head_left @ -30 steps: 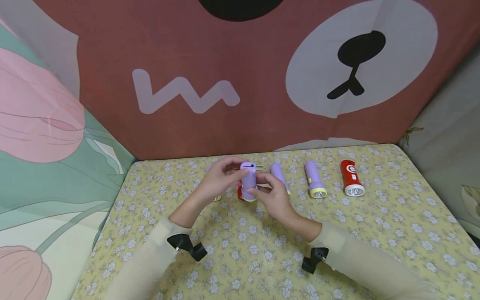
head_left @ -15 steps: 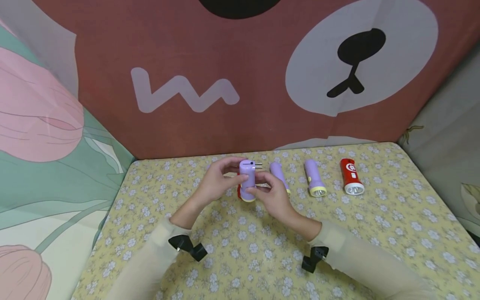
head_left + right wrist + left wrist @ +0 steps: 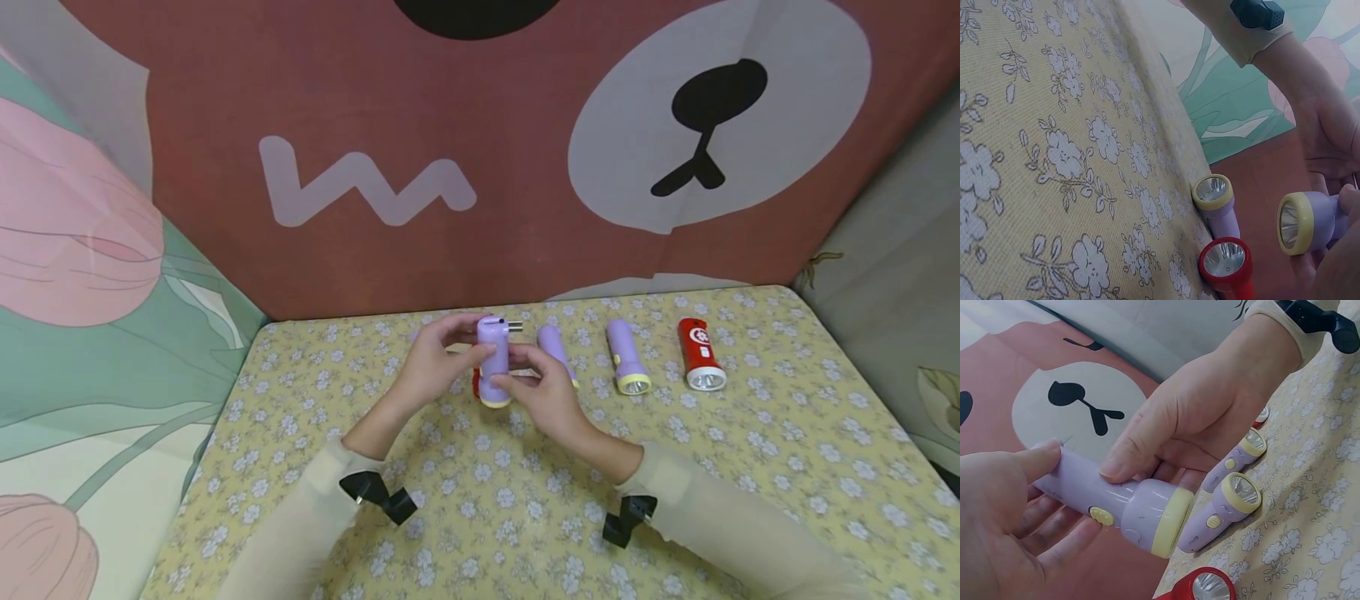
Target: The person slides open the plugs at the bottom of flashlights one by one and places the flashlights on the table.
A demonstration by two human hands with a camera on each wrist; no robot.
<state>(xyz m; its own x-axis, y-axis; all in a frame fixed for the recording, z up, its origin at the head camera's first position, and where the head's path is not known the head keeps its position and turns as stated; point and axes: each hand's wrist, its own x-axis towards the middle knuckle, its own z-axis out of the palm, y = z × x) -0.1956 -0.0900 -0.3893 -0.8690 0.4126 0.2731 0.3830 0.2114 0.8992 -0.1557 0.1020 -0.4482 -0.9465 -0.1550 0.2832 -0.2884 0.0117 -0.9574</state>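
In the head view, a lilac flashlight [image 3: 493, 333] with a yellow lens ring is held above the table. Two metal prongs [image 3: 515, 327] stick out to the right near its tail end. My left hand [image 3: 431, 367] grips the tail part, thumb across the body. My right hand [image 3: 553, 396] pinches it lower down, near the head. The left wrist view shows the flashlight's side [image 3: 1147, 509] with a yellow switch [image 3: 1101, 516] facing my left fingers. Seen by the right wrist camera, its lens [image 3: 1289, 224] points down the table, and part of the body is hidden by my right hand.
On the floral tablecloth [image 3: 502, 517] lie two lilac flashlights, one [image 3: 555, 346] partly behind my right hand and another [image 3: 628, 354] farther right. A red flashlight [image 3: 702, 354] lies beyond them. Another red flashlight [image 3: 1225, 259] and a lilac one [image 3: 1215, 192] lie near my left hand.
Both hands keep their grip. The held flashlight has turned and tilted slightly, its prongs showing more fully than a second ago and its tail marking less.
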